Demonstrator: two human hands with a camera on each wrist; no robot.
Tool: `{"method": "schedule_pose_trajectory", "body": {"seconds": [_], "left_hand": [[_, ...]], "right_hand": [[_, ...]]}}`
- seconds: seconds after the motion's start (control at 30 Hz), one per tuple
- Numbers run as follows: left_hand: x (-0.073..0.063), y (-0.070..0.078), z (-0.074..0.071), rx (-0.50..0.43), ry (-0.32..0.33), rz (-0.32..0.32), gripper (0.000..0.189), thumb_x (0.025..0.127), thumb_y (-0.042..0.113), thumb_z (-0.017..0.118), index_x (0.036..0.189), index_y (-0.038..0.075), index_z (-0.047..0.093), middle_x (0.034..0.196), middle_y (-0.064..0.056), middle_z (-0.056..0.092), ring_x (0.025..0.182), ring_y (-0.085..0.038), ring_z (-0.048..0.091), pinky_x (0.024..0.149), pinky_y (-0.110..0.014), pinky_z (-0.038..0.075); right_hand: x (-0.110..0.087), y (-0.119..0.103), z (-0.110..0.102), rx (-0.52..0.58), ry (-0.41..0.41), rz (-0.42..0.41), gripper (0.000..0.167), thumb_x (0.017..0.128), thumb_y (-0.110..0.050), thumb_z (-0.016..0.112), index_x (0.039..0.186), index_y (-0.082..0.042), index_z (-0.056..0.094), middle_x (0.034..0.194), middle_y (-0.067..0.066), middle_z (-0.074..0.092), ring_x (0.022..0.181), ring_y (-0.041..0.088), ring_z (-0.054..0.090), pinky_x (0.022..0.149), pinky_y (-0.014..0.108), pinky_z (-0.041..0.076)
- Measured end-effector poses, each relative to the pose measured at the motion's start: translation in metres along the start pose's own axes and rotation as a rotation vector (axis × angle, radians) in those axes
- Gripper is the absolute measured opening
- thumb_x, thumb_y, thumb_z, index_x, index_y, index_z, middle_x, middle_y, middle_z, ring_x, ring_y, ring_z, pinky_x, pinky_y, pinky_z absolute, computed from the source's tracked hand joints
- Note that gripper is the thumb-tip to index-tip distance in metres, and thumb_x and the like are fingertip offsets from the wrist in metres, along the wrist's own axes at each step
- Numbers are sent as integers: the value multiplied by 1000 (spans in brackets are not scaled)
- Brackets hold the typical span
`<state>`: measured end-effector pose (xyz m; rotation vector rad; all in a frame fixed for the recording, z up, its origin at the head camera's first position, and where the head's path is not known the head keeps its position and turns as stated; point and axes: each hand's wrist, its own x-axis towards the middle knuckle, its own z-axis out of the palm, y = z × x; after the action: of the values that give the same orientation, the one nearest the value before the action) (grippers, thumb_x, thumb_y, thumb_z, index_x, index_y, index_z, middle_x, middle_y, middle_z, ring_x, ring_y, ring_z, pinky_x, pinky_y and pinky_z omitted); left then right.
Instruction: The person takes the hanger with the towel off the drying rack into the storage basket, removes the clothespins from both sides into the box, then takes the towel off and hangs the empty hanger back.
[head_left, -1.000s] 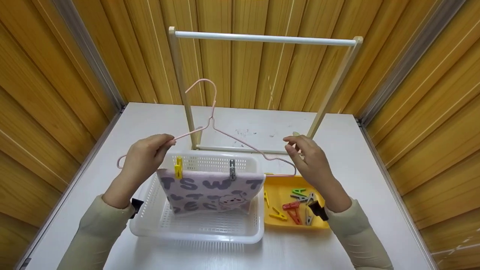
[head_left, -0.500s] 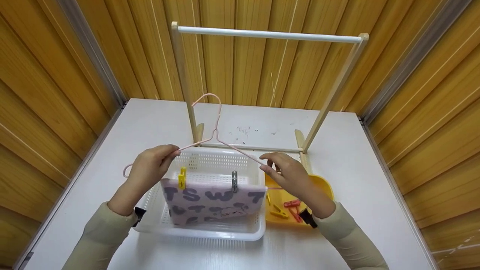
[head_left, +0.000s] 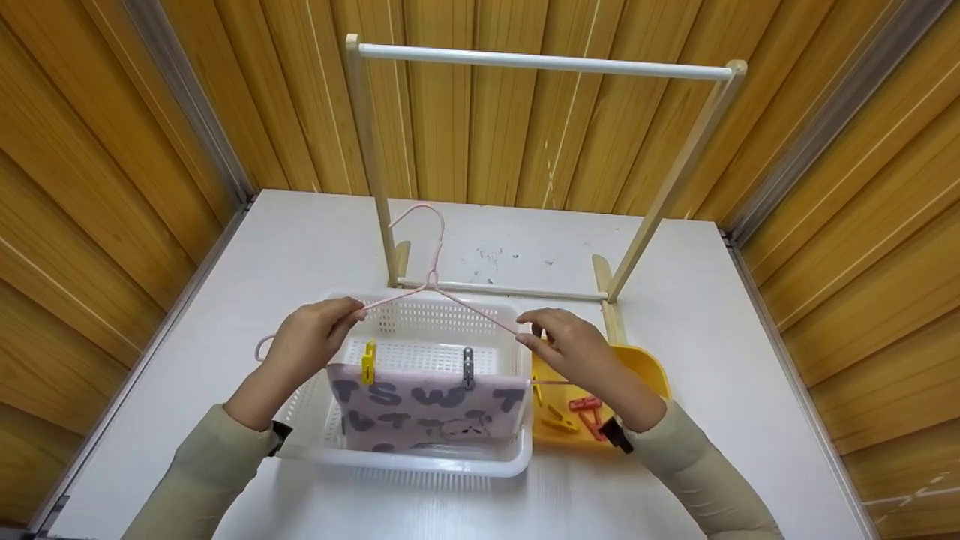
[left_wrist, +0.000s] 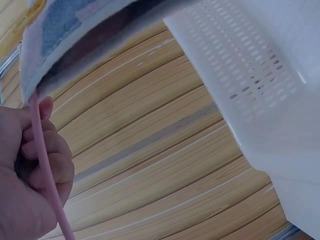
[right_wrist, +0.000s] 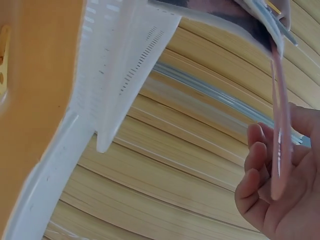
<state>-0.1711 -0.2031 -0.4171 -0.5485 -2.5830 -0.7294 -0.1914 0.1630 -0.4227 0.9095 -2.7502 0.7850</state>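
Observation:
A pink wire clothes hanger (head_left: pixel 435 279) is held up over the white basket, its hook pointing up. My left hand (head_left: pixel 311 337) pinches its left shoulder between thumb and fingers. On the right shoulder, my right hand (head_left: pixel 574 349) has its thumb and curled fingers at the wire; the hanger's right end (right_wrist: pixel 281 150) passes before that palm. Folded over the hanger's bottom bar hangs a pink cloth (head_left: pixel 431 405) with grey letters. A yellow clothespin (head_left: pixel 368 364) and a grey clothespin (head_left: pixel 468 369) clip the cloth's top edge.
The white perforated basket (head_left: pixel 405 466) stands below the cloth. To its right, a yellow tray (head_left: pixel 651 367) holds red and yellow clothespins (head_left: pixel 585 405). Behind stands a wooden rack with a white top rail (head_left: pixel 540 61). Wooden panels (head_left: pixel 510 135) surround the white table (head_left: pixel 292 240).
My right hand has moved left and down from beside the hanger onto its right shoulder. The hanger and cloth have dropped lower in the head view, with my left hand still gripping.

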Motion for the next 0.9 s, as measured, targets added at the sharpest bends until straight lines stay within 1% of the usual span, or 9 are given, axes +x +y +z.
{"method": "schedule_pose_trajectory", "body": {"seconds": [0.1,0.17,0.23,0.33,0.5,0.6,0.7,0.8,0.9], "left_hand": [[-2,-4,6,-1,-16,-9,6,94,8,70,90,3,69,79,-10,72,63,-15,55,60,-36,50],[-2,-8,11,-5,-31,-23,8,95,9,69,90,4,70,79,-10,73,65,-17,56,61,-38,51],[-2,-10,15,-9,-46,-39,8,95,10,69,90,4,69,80,-11,73,66,-18,58,62,-41,52],[-2,-15,19,-15,-70,-64,9,96,11,68,91,4,70,82,-12,74,68,-22,61,64,-44,54],[0,-20,23,-29,-127,-100,11,98,11,66,95,1,70,86,-14,75,73,-25,65,69,-47,55],[1,-22,23,-31,-174,-120,14,99,13,64,96,1,70,87,-15,74,74,-25,64,70,-48,55],[5,-22,21,-34,-238,-144,17,101,14,61,98,0,70,87,-14,73,75,-24,61,71,-46,54],[12,-21,18,-50,-306,-161,19,103,14,59,101,-1,70,88,-16,72,75,-21,58,69,-40,51],[19,-20,16,-67,-367,-159,21,104,14,57,102,-3,70,90,-18,72,75,-20,56,69,-38,48]], "right_hand": [[2,3,0,13,-92,64,33,100,-26,64,124,-3,68,95,9,71,78,20,62,71,31,54],[4,5,1,20,-155,99,36,102,-28,63,127,-2,67,98,10,72,82,21,65,76,36,57],[5,6,3,24,-208,117,38,102,-28,62,129,-1,66,99,11,73,85,22,66,80,41,59],[7,7,6,29,-259,110,37,103,-25,61,129,0,66,100,13,74,84,22,65,81,43,59],[11,8,12,-2,-269,48,27,101,-14,63,122,2,69,99,15,76,81,21,65,80,42,60],[13,9,15,-47,-258,13,22,99,-9,65,116,4,71,101,16,78,82,25,68,82,45,61],[15,8,17,-79,-258,14,18,98,-7,65,111,3,73,99,15,78,83,28,71,82,46,61],[18,8,19,-106,-264,37,12,97,-7,66,103,1,73,88,11,77,77,25,69,75,42,60],[20,9,21,-139,-271,54,8,97,-8,66,94,-2,72,78,8,73,69,21,62,66,38,55]]}}
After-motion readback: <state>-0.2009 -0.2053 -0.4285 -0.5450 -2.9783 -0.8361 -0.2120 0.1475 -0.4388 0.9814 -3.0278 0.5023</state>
